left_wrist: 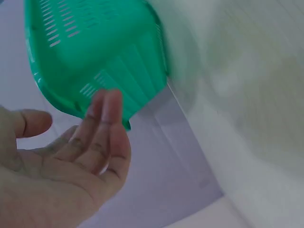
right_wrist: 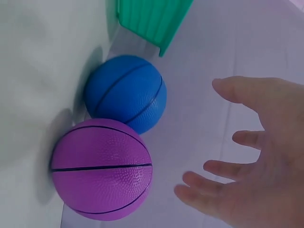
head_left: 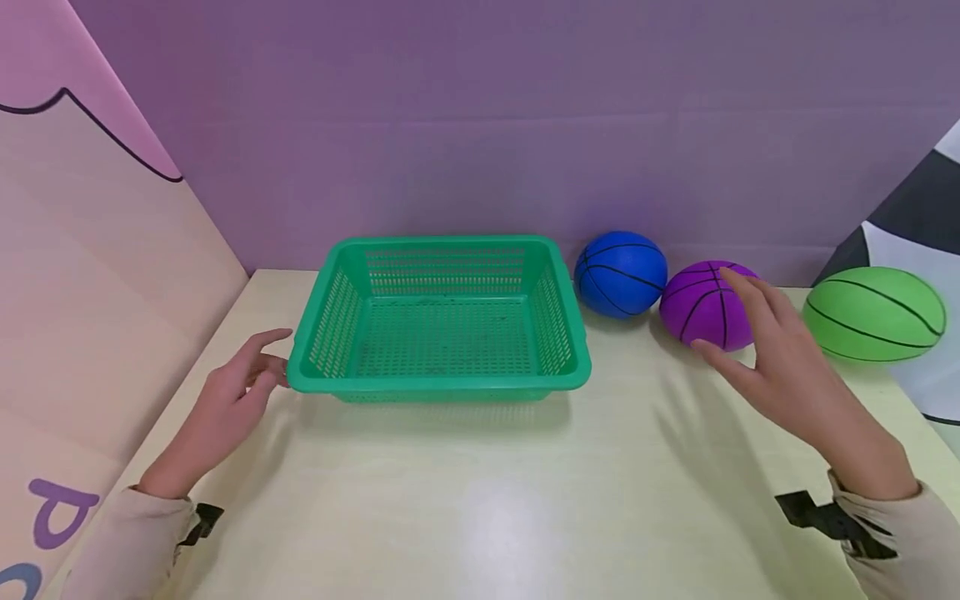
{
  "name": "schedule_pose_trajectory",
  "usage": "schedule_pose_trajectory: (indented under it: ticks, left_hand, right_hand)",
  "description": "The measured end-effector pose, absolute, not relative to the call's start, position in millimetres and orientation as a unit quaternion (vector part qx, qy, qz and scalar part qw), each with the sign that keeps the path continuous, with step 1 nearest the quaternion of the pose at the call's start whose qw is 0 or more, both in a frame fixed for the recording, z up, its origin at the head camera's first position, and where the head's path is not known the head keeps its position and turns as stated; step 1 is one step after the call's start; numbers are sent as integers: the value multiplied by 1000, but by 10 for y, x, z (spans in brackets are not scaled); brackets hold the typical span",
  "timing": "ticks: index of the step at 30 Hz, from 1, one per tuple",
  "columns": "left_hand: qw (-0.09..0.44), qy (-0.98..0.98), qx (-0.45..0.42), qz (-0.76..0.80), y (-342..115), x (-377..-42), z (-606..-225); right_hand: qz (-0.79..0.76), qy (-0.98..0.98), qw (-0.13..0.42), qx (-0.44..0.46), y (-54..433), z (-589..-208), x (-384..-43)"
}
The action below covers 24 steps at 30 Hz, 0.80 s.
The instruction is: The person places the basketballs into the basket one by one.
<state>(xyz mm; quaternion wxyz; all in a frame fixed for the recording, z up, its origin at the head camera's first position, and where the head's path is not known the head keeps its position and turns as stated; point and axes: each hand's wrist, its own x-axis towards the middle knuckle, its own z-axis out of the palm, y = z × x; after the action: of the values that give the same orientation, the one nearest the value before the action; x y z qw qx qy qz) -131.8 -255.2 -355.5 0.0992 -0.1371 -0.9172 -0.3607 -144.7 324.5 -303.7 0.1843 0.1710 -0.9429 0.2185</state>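
Note:
A green plastic basket (head_left: 442,385) with slotted walls stands on the table, nothing inside it. By its left end is my left hand (head_left: 234,396), fingers loosely bent; in the left wrist view the fingertips (left_wrist: 112,102) overlap the basket wall (left_wrist: 137,71), and I cannot tell whether they touch. My right hand (head_left: 795,375) hovers over the purple ball (head_left: 693,308) with thumb and fingers spread. The right wrist view shows a gap between that hand (right_wrist: 256,156) and the purple ball (right_wrist: 102,185). A blue ball (head_left: 619,275) sits between basket and purple ball.
At the far right a light green ball (head_left: 873,314) lies near the table's right edge. Behind everything rises a purple backdrop (head_left: 480,167). A pale printed panel (head_left: 90,292) borders the left side. The pale tabletop (head_left: 480,492) spreads out in front of the basket.

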Motion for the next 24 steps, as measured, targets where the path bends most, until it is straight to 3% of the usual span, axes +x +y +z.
schedule_pose_trajectory:
  ticks: [6,16,24]
  left_hand:
    - [33,-876,-128,-464,-2547,-1383,-3545]
    - [-31,-739,-126,-661,-2435,-1393,-3761]
    - [-43,-664,-135,-734,-2446,-1350,-3824]
  right_hand:
    - [226,-943,206,132,3260,-2996,-1786]
    - [204,-964,170,21,3492,-3277,-2238]
    - [196,-969,149,-18,3569,-3536,-2380]
